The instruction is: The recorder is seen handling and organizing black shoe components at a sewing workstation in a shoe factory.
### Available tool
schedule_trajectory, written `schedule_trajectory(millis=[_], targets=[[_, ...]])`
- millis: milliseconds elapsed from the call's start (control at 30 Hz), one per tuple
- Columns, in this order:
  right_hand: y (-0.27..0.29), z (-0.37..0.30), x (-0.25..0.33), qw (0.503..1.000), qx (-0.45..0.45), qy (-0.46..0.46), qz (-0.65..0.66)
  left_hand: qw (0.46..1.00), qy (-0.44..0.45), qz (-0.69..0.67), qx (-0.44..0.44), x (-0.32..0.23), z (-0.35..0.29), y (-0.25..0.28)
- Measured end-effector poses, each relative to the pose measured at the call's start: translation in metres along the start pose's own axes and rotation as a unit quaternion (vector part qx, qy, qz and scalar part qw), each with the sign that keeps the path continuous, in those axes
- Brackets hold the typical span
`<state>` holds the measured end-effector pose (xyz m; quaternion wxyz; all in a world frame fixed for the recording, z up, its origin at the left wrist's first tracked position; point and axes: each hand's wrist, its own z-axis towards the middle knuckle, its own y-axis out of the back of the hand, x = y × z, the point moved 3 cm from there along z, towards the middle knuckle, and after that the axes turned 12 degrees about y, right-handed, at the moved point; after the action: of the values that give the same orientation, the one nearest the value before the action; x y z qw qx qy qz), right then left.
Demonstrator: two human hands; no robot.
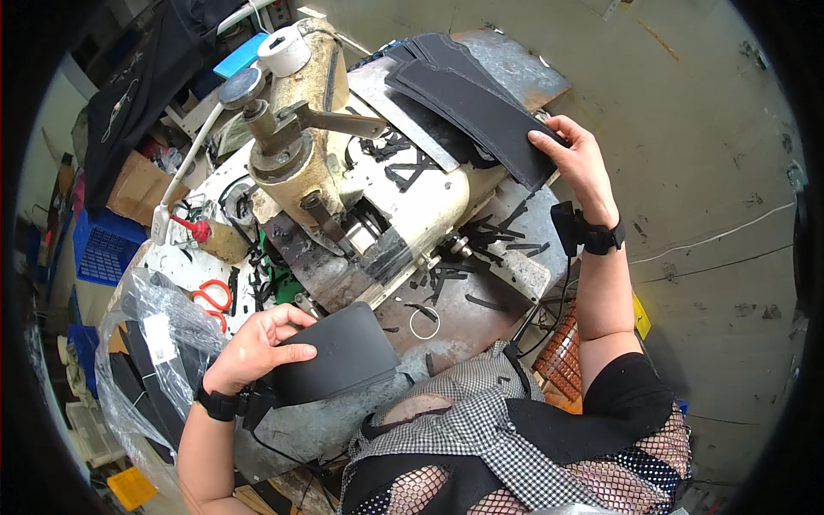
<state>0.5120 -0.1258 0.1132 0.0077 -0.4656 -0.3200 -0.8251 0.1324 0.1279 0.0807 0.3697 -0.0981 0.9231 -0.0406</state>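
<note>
My left hand [256, 350] grips a small stack of flat black pieces [343, 354] with rounded corners, thumb on top and fingers beneath. The stack is held low, in front of a cream-coloured bench machine [319, 176] with a metal lever. Over on the right, my right hand [585, 163] pinches the near end of a long black panel [481, 110] between thumb and fingers. That panel lies on a fanned pile of similar panels [438, 50] beside the machine. Whether they are leather or a synthetic sheet, I cannot tell.
Black offcut strips [493, 236] litter the bench around the machine. Orange-handled scissors [213, 299] and a red-tipped bottle [219, 239] lie to the left. A clear plastic bag [163, 343] covers more black pieces. A white ring [424, 323] rests at the front. Blue crates [103, 249] stand far left.
</note>
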Motion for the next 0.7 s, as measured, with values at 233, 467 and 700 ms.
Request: schedule_trajectory(millis=[233,467,700], targets=[[-0.001,-0.004,0.032,0.978,-0.066,0.182,0.075,1.0,0.002,-0.009,-0.021,0.002,0.0,-0.001],[-0.01,0.026,0.003,0.955,-0.185,0.076,0.219,0.999,-0.034,-0.026,0.005,-0.004,0.001,-0.006],[-0.028,0.023,-0.036,0.984,-0.162,0.06,-0.042,0.998,-0.063,-0.016,-0.016,-0.004,0.003,-0.002]])
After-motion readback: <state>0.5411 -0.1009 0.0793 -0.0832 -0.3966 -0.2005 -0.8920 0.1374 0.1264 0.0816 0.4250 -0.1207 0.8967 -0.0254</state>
